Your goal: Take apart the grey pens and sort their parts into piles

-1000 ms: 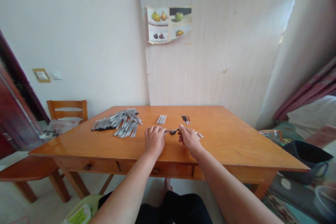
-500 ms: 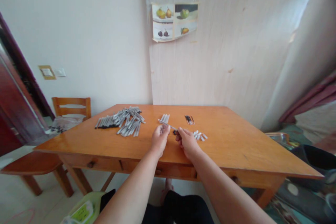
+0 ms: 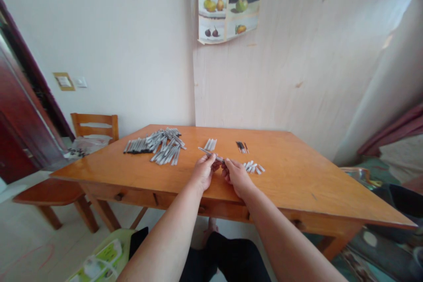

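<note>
My left hand [image 3: 203, 171] and my right hand [image 3: 235, 175] meet over the middle of a wooden table [image 3: 297, 185]. Both are closed on one thin grey pen [image 3: 209, 153] that sticks up and to the left from between them. A big pile of grey pens [image 3: 157, 146] lies at the far left of the table. Behind my hands lies a small set of grey barrels [image 3: 210, 144]. A few thin dark refills [image 3: 242, 146] lie to the right of it. Short grey caps [image 3: 253, 167] lie just right of my right hand.
A wooden chair [image 3: 95, 124] with a plastic bag [image 3: 84, 145] of small dark parts stands at the table's far left corner. A wooden bench [image 3: 46, 194] sits at the left. A fruit picture [image 3: 228, 15] hangs on the wall. A green bag [image 3: 99, 264] lies by my knees.
The pen held flat between my hands a second ago now tilts up and to the left. My hands have drawn closer together. The camera has tilted and shifted a little.
</note>
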### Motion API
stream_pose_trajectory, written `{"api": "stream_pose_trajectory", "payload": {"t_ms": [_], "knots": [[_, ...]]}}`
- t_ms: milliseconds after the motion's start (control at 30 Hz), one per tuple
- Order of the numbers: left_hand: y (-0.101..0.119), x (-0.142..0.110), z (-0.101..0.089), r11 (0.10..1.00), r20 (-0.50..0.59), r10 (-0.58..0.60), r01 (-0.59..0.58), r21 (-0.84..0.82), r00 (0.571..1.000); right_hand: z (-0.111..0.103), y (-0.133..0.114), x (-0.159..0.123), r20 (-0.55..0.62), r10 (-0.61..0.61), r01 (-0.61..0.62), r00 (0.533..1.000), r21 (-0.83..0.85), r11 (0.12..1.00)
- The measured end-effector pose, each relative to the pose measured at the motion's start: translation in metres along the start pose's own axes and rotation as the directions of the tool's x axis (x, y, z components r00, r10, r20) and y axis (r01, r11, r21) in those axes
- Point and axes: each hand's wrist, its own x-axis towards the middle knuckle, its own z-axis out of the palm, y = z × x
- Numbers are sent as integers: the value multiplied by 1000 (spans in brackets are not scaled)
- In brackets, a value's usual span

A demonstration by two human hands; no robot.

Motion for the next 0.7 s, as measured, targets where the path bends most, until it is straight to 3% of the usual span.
{"api": "stream_pose_trajectory", "payload": {"t_ms": [467,700], "knots": [[-2,0,2,998,-48,28,-26,49,998,3,8,-1,-42,-187,177,982,-164,970],[-7,4,1,996,-88,67,-62,62,994,5,6,-5,-72,-190,179,979,-143,973]]}}
